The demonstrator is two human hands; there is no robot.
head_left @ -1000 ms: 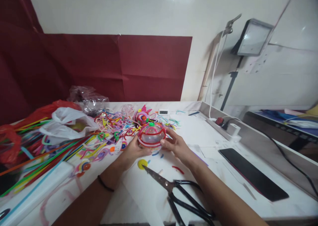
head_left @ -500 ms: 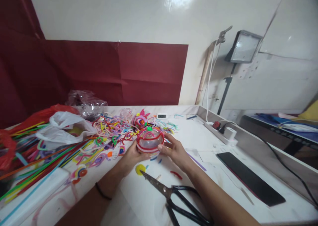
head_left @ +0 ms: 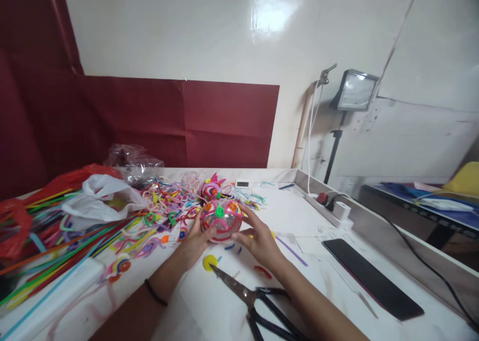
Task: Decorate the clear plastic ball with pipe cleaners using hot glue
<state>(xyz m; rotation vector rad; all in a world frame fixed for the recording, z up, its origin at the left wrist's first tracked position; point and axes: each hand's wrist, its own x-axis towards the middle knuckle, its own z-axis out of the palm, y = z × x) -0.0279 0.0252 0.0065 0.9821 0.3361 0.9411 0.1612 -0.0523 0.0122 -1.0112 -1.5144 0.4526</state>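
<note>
Between my two hands is a clear plastic ball (head_left: 224,222) trimmed with pink and red pipe cleaner, with a green coil and orange round pieces on its upper part. My left hand (head_left: 197,238) grips its left side, the thumb across the front. On the right, my right hand (head_left: 258,236) has its fingers and thumb curved around the ball's edge. Below them lie black-handled scissors (head_left: 247,295), tips touching a yellow coiled disc (head_left: 210,262). A short red piece (head_left: 263,272) is beside the scissors. Just behind the ball stands a finished-looking pink decorated ball (head_left: 210,188).
Pipe cleaners (head_left: 75,251) in many colours cover the left side, with a white plastic bag (head_left: 103,201) on them. To the right are a black phone-like slab (head_left: 372,276), a power strip (head_left: 339,217) and a purple strip (head_left: 292,251). A small digital clock (head_left: 242,183) stands at the back.
The ball has been turned in my hands, so the orange pieces and green coil now face me. My left thumb has moved onto its front. The camera view has tilted up slightly.
</note>
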